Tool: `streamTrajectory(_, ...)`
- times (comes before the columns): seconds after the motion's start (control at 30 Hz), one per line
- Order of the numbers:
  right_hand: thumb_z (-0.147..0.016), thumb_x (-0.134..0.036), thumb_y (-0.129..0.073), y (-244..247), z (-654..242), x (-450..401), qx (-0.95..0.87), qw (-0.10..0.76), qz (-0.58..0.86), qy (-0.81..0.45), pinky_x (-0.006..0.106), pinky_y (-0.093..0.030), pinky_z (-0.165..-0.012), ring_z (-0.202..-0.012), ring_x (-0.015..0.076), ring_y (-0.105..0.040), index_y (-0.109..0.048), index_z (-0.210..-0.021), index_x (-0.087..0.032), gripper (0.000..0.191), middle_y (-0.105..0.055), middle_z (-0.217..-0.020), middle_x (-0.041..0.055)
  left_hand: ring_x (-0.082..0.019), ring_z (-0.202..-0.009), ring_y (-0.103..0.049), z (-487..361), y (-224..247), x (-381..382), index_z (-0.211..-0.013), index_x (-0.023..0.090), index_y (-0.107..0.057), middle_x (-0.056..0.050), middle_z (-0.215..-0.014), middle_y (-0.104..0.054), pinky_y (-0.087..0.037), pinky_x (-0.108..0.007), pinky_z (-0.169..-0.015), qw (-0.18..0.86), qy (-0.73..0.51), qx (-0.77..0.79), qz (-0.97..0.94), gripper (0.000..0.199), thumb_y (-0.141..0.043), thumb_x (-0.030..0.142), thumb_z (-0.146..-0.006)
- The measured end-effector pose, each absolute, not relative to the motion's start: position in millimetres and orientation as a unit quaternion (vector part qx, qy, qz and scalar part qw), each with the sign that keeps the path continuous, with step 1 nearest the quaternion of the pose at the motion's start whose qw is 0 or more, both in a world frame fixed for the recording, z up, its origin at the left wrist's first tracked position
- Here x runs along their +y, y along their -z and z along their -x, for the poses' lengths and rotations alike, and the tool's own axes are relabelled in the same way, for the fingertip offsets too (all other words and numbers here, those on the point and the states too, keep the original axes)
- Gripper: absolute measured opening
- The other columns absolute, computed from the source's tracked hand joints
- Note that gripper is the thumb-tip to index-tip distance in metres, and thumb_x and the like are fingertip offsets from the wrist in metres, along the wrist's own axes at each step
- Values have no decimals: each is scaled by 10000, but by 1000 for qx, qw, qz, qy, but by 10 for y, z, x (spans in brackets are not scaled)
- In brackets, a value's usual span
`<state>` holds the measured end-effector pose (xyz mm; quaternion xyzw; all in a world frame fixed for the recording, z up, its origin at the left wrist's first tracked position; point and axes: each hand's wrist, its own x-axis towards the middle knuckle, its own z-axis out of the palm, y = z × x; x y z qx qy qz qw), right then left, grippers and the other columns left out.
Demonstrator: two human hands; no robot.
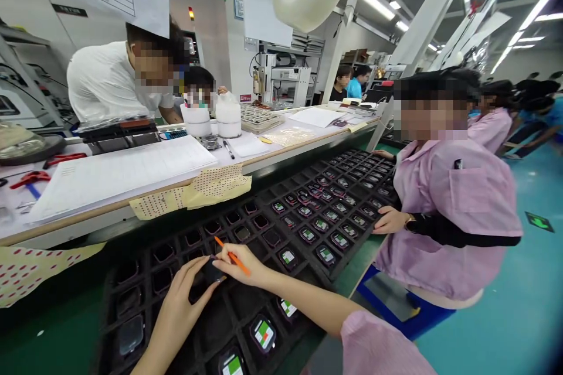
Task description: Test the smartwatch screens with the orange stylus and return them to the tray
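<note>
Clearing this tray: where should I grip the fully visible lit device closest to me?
Probably pinch opposite side edges from above: the device lies flat in a cell of the black tray, whose walls block sideways approach, and edges spare the screen.

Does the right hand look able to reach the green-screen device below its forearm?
Probably yes: the right hand is close to that device with nothing between, though it holds an orange stylus.

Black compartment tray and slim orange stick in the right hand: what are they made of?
The black compartment tray looks like moulded plastic or dense foam: matte, with soft-edged pockets, no metallic shine. The slim orange stick in the right hand looks like smooth plastic, with even colour and no visible grain, though painted wood can't be ruled out.
</note>
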<state>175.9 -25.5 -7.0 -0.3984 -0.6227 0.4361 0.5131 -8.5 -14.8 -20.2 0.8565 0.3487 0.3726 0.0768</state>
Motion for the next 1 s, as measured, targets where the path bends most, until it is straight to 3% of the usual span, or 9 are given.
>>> streamTrajectory(0.3, -789, -395, -606, 25, -1707, -312, -655, 488, 407, -408, 207, -303, -538, -527, 73, -340, -345, -604, -193, 378, -406, -579, -65, -219, -961, -644, 57, 218, -141, -1136, 204, -547, -78, -1056, -657, -558, -361, -828, 37, -391, 342, -854, 390, -556, 449, -833)
streamTrajectory(0.43, -708, -461, -698, 54, -1676, -308, -610, 507, 386, -471, 230, -414, -621, -603, 87, -477, -373, -645, -194, 425, -552, -710, -30, -212, -869, -662, 56, 166, -179, -1074, 206, -587, -74, -1023, -671, -570, -350, -771, 91, -414, 392, -816, 387, -581, 475, -796)
streamTrajectory(0.57, -629, -497, -754, 98, -1629, -281, -522, 525, 339, -580, 306, -503, -711, -686, 134, -617, -468, -813, -198, 453, -624, -801, -4, -187, -731, -664, 94, 108, -189, -1098, 205, -585, -70, -1008, -672, -578, -336, -711, 173, -439, 479, -740, 501, -644, 524, -717)
streamTrajectory(0.8, -563, -433, -816, 129, -1589, -294, -525, 511, 321, -600, 366, -510, -857, -827, 171, -654, -629, -957, -176, 506, -665, -858, 23, -218, -796, -672, 98, 89, -183, -1100, 172, -597, -97, -1016, -678, -583, -374, -758, 284, -462, 496, -678, 620, -671, 577, -637)
streamTrajectory(1.0, -603, -406, -802, 160, -1614, -282, -537, 504, 282, -615, 356, -542, -802, -776, 154, -656, -650, -1061, -171, 537, -673, -879, 36, -218, -796, -666, 74, 37, -208, -1102, 158, -586, -111, -1032, -672, -578, -378, -767, 318, -470, 510, -647, 662, -686, 595, -615)
